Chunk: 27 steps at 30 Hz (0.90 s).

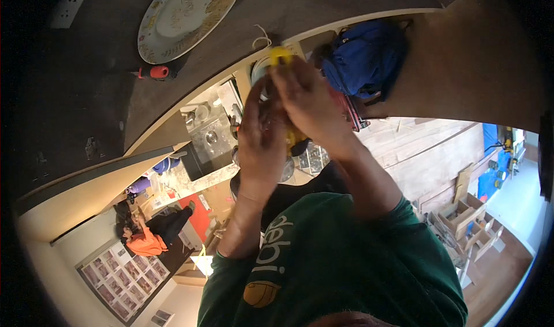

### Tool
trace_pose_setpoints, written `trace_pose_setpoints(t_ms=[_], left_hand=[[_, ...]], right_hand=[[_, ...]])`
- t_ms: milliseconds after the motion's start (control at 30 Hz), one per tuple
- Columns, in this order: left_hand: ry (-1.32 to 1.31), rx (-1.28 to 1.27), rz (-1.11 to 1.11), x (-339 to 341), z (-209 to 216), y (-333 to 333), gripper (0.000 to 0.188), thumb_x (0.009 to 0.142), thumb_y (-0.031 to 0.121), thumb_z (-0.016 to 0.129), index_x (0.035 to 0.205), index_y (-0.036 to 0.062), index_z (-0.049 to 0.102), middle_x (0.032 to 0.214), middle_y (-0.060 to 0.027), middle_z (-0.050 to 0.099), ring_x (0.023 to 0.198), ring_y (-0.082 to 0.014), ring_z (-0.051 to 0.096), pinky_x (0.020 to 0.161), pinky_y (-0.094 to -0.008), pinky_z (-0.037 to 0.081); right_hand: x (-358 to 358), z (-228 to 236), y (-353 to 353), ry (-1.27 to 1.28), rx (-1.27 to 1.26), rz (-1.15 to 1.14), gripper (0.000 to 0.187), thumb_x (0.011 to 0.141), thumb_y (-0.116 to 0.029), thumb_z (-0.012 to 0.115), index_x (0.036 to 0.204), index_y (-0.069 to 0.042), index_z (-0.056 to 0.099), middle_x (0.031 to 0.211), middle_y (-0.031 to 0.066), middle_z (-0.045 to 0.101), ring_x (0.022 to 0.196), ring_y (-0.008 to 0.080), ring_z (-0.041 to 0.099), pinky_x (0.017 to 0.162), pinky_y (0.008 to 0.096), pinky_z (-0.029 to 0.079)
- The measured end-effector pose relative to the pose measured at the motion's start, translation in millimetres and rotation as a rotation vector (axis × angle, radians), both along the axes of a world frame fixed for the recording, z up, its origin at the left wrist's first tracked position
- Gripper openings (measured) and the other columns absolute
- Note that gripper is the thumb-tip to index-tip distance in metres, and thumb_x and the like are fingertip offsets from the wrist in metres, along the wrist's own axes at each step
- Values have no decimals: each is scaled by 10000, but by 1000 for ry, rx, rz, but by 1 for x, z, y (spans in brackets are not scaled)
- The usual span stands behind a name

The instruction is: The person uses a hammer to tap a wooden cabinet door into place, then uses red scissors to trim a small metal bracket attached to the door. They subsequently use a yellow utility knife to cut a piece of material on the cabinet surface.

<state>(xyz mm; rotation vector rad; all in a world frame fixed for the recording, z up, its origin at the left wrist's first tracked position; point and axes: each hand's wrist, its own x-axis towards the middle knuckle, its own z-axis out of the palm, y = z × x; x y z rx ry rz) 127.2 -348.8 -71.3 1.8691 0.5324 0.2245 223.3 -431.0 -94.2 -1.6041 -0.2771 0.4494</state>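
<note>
Both hands are raised close together in front of the cabinet edge, slightly blurred. My right hand [311, 102] is closed around a yellow tool [281, 56], whose top end sticks out past the fingers. More yellow and some black show lower down between the wrists, and most of the tool is hidden, so its exact kind is unclear. Beside it, my left hand [261, 136] has its fingers curled inward against the right hand; what they grip is hidden. Just behind the fingers sits a pale round item [259, 67], partly covered.
On the dark cabinet panel [109, 90] lie an oval patterned plate [187, 18] and a red-handled screwdriver [154, 72]. A blue bag [369, 59] is at the right. Below are a sink [213, 142], wooden boards [427, 148] and a seated person in orange [147, 242].
</note>
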Motion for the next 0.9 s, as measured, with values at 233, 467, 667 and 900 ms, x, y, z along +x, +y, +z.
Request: trace_pose_setpoints(t_ms=[233,467,667,900], left_hand=[[-405,955,-152,43,-4,-32,505,847,142,713,1302,30,526,1412,-228,434,1119,-361,591,842,-436,553],[-27,1095,-69,71,-27,-22,184,833,119,717,878,-4,588,1535,-298,263,801,-335,726,594,-374,594],[-66,1031,-82,98,-34,-48,208,878,208,678,941,33,585,1496,-296,339,916,-380,700,728,-441,591],[-356,887,-154,75,13,-26,166,853,125,681,997,53,638,1216,-162,609,1023,-309,650,839,-397,549]], right_hand=[[12,-51,-143,10,-12,-314,196,1007,-243,528,1087,-66,552,703,20,541,555,117,582,482,259,483],[-25,-81,-193,327,-73,-253,187,1026,-256,501,1095,-82,504,723,-1,498,468,81,512,392,222,455],[-32,-88,-198,401,-18,-260,236,1020,-309,494,1091,-85,508,689,2,502,469,95,518,414,236,445],[-26,-89,-162,-51,-234,7,256,886,-134,563,1101,4,550,922,205,586,834,322,592,714,464,476]])
